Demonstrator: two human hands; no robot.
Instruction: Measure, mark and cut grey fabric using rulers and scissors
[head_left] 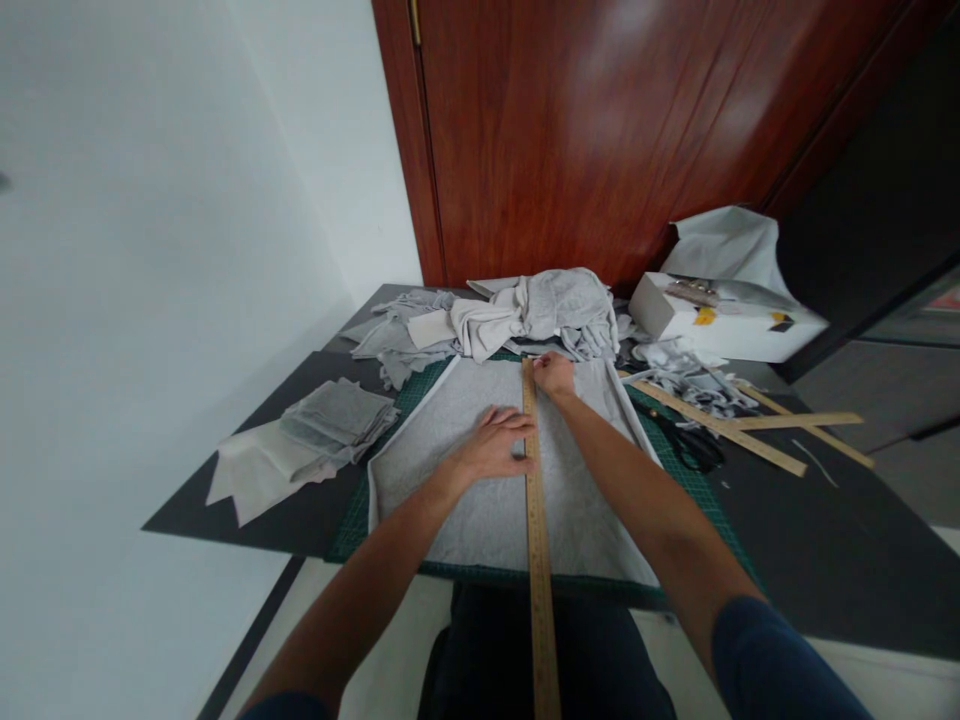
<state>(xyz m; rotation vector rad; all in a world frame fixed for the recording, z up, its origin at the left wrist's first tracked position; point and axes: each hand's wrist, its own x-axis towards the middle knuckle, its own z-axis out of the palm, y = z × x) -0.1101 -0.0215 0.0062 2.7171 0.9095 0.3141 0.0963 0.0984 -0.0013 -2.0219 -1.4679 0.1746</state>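
Note:
A grey fabric piece with pale edges lies flat on a green cutting mat. Down its middle runs a long wooden ruler, whose near end sticks out past the table edge toward me. My left hand rests palm down on the fabric, fingers stretched and fingertips on the ruler's left side. Near the ruler's far end, my right hand has its fingers bent together against the right side. Whatever is pinched there is too small to make out.
Folded grey cloths lie at the left, with a heap of fabric at the back. To the right are black scissors, more wooden rulers, fabric scraps and a white box. A wooden door stands behind.

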